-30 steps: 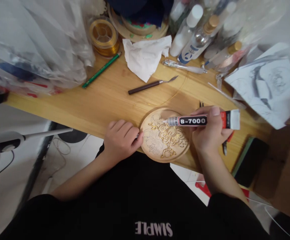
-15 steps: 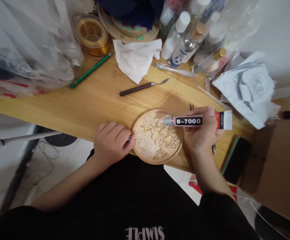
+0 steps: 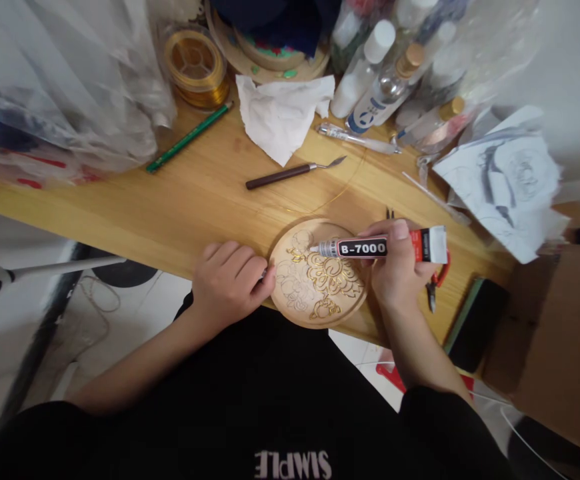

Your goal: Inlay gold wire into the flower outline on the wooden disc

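Note:
My right hand (image 3: pixel 397 267) grips a tube of glue (image 3: pixel 365 249) labelled B-7000, its nozzle pointing left over a round wooden plaque (image 3: pixel 280 300). The nozzle tip is close above the drawn pattern; whether it touches the wood I cannot tell. A flower outlined in gold wire (image 3: pixel 333 270) covers the plaque's right part, while pencil lines show at the left. My left hand (image 3: pixel 230 280) is closed at the plaque's left rim, thumb against the edge. A small dark glint shows between its fingers, too hidden to name.
Beyond the plaque lie a palette knife (image 3: pixel 280 177), a crumpled tissue (image 3: pixel 280 120), a green pencil (image 3: pixel 190 137) and a pen (image 3: pixel 360 139). A gold wire spool (image 3: pixel 195 67) and several bottles (image 3: pixel 370 100) stand behind. Red-handled pliers (image 3: pixel 433 293) and a dark block (image 3: pixel 477 323) lie at right.
The glue tube and my right hand have moved left across the plaque, so the nozzle is nearer the small gold leaves. More of the pliers shows. My left hand stays at the rim.

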Available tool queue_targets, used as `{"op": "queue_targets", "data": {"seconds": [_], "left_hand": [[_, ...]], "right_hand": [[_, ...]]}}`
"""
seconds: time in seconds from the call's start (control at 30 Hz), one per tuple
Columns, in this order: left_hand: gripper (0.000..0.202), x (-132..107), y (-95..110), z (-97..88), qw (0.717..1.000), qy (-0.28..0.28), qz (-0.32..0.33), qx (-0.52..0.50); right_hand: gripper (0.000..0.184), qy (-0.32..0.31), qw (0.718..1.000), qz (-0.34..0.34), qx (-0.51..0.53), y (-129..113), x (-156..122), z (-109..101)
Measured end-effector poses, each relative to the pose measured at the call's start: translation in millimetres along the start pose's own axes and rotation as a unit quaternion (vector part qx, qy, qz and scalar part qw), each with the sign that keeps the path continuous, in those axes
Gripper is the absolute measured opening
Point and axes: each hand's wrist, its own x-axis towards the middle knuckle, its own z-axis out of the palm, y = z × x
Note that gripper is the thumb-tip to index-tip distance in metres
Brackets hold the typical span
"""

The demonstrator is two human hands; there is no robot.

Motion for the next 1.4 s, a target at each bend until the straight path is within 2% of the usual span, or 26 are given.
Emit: {"op": "queue_targets", "data": {"seconds": [0.3,0.53,0.7,1.03,1.4], "left_hand": [[0.029,-0.2,0.6,0.3,1.0,-0.003,-0.001,0.0],[0.029,-0.5,-0.1,0.7,1.0,0.003,-0.001,0.003],[0.029,-0.6,-0.3,0.6,1.0,0.003,0.001,0.0],[0.027,-1.6,-0.4,0.9,1.0,0.003,-0.002,-0.009],[0.027,-2.1,-0.8,0.7,1.0,0.001,-0.003,-0.013]], "right_hand": [[0.039,0.05,0.998,-0.002,-0.035,0.4,1.4,-0.2],[0.036,0.012,1.0,-0.011,-0.015,-0.1,0.3,0.2],[0.036,0.053,0.998,-0.019,-0.019,0.4,2.2,0.3],[0.037,0.08,0.997,-0.011,-0.01,1.3,3.6,1.0],[0.038,0.06,0.998,0.002,-0.016,0.9,1.4,-0.3]]}}
